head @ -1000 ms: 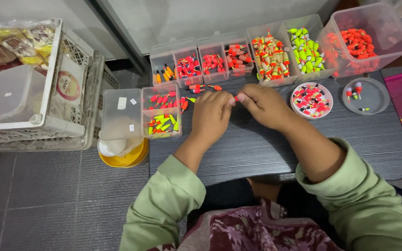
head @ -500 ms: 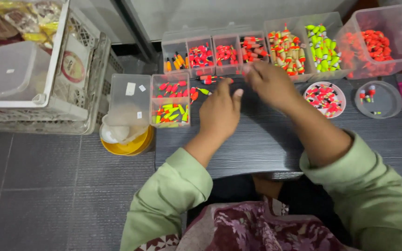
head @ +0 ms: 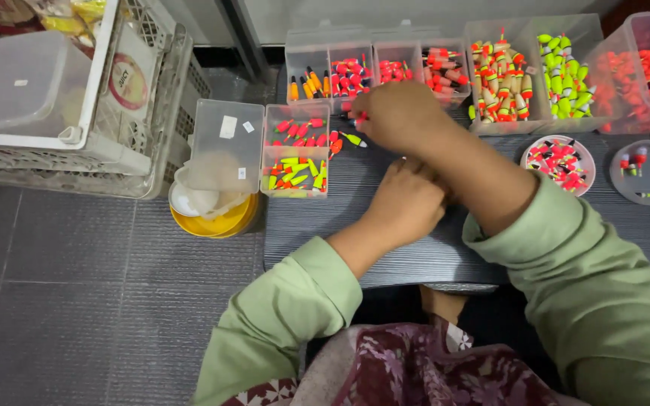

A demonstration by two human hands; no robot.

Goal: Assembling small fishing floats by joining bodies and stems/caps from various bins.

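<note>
Red-tipped float (head: 358,117) sat pinched in right hand (head: 396,114) fingertips, at the table's 11 o'clock, beside the open box (head: 296,150) | left hand (head: 408,203) rested curled at centre, grip hidden, cannot tell | bare dark table (head: 325,225) lay free toward the 7 o'clock edge | bins (head: 502,75) crowded the 12 o'clock rim.

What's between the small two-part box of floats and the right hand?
Head view: a few loose floats, red and yellow-green, lie on the dark table between the two-part box and the right hand.
</note>
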